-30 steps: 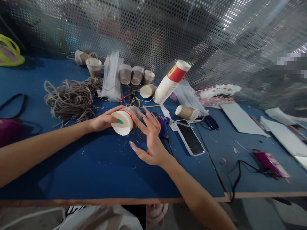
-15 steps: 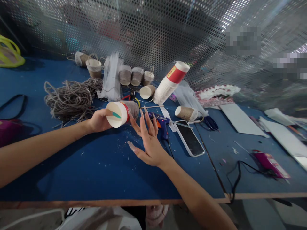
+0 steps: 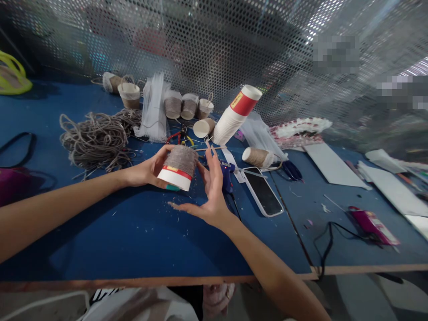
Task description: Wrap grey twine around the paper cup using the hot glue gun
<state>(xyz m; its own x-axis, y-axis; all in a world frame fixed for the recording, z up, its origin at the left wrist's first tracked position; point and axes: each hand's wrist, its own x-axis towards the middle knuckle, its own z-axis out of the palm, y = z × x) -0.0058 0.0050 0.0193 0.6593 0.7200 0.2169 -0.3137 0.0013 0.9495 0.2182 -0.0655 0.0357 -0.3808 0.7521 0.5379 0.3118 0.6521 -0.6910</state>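
Note:
My left hand (image 3: pixel 149 171) grips a paper cup (image 3: pixel 177 174) from its left side and from below. Grey cord is wound around the cup's upper part as held, and a red band and white rim show beneath. A green fingernail shows under the rim. On the other side, my right hand (image 3: pixel 214 196) is open with its fingers apart, close to the cup; whether a fingertip touches it I cannot tell. Just behind that hand lies a blue glue gun (image 3: pixel 228 174), partly hidden. A tangled heap of grey cord (image 3: pixel 96 140) rests left of the cup.
A leaning stack of paper cups (image 3: pixel 230 118) stands at the back, beside several cord-wrapped cups (image 3: pixel 173 106). Red-and-yellow pliers (image 3: pixel 182 135) lie behind the held cup. A phone (image 3: pixel 265 196), white boards (image 3: pixel 334 165) and a purple pouch (image 3: pixel 372 225) are to the right.
The held cup has turned from its flat round end facing me to its cord-wrapped side facing me, wrapped end up. My right hand has shifted slightly and its fingers point more upward.

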